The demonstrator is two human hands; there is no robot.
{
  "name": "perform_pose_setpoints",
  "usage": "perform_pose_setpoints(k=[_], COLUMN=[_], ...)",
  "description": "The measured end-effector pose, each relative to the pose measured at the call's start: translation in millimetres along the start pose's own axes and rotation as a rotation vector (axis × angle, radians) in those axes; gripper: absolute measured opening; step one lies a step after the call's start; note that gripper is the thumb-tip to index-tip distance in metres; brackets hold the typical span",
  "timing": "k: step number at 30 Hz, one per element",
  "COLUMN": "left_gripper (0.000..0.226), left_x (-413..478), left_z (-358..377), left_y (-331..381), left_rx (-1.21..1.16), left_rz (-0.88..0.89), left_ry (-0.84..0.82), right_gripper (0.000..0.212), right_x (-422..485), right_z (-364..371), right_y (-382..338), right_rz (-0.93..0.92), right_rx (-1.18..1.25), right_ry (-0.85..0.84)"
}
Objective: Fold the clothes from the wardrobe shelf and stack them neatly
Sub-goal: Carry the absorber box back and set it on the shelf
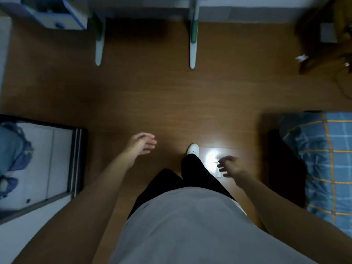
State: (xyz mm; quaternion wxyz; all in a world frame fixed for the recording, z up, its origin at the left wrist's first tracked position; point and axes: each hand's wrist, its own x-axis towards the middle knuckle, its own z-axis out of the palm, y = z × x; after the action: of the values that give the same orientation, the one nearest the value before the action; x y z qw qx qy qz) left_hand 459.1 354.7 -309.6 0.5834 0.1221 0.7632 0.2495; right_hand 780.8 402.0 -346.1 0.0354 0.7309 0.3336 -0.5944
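Looking for the clothes first, I find blue garments (13, 149) at the left edge, lying behind a dark-framed panel (76, 159); I cannot tell whether that is a wardrobe shelf or a mirror showing them. Nothing folded or stacked shows anywhere.

My left hand (142, 142) hangs over the bare floor, just right of that panel, fingers straight and loosely spread, holding nothing. My right hand (231, 166) hangs apart from it on the other side of my legs, fingers curled a little and separated, also empty. It sits above a bright glare on the floor (171, 92).

Between the hands I see my grey shirt (190, 225), black trousers (198, 172) and one white shoe (193, 149) pointing forward.

On the right, a bed with a blue checked cover (327, 164) with yellow lines reaches the frame edge, near my right forearm but not touching it.

Farther off, at the top, stands a desk with two pale legs (193, 46) on the wooden floor and a blue-and-white drawer unit (57, 18) at its left. In the top right corner sits a dark brown shape (323, 35), too blurred to name, with a small white scrap (302, 57) beside it.
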Motion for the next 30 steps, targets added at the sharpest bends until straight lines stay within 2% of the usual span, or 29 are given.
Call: perform_pose_setpoints(k=[7, 12, 15, 19, 25, 27, 30], left_gripper=[0.019, 0.02, 0.019, 0.019, 0.021, 0.021, 0.018], left_x=[34, 66, 99, 148, 208, 226, 257], left_z=[-33, -56, -70, -88, -107, -110, -111], left_y=[2, 28, 68, 145, 300, 352, 424], left_rx=[0.026, 0.033, 0.001, -0.02, -0.021, -0.048, -0.087], left_rz=[-0.233, -0.312, -0.29, -0.254, -0.043, 0.045, 0.217], left_ry=[0.059, 0.054, 0.048, 0.026, -0.016, -0.012, 0.079], right_gripper=[0.009, 0.01, 0.013, 0.019, 0.017, 0.017, 0.018], right_x=[26, 44, 65, 89, 112, 116, 123], right_z=[-4, 1, 3, -4, -17, -17, -14], right_y=[-234, -333, -367, -390, -410, -427, -465], right_rz=[-0.355, -0.488, -0.465, -0.316, -0.104, -0.083, -0.093], right_rx=[0.161, 0.163, 0.124, 0.019, -0.084, -0.096, -0.135], right_ry=[-0.081, -0.085, -0.054, 0.002, 0.103, 0.09, 0.066])
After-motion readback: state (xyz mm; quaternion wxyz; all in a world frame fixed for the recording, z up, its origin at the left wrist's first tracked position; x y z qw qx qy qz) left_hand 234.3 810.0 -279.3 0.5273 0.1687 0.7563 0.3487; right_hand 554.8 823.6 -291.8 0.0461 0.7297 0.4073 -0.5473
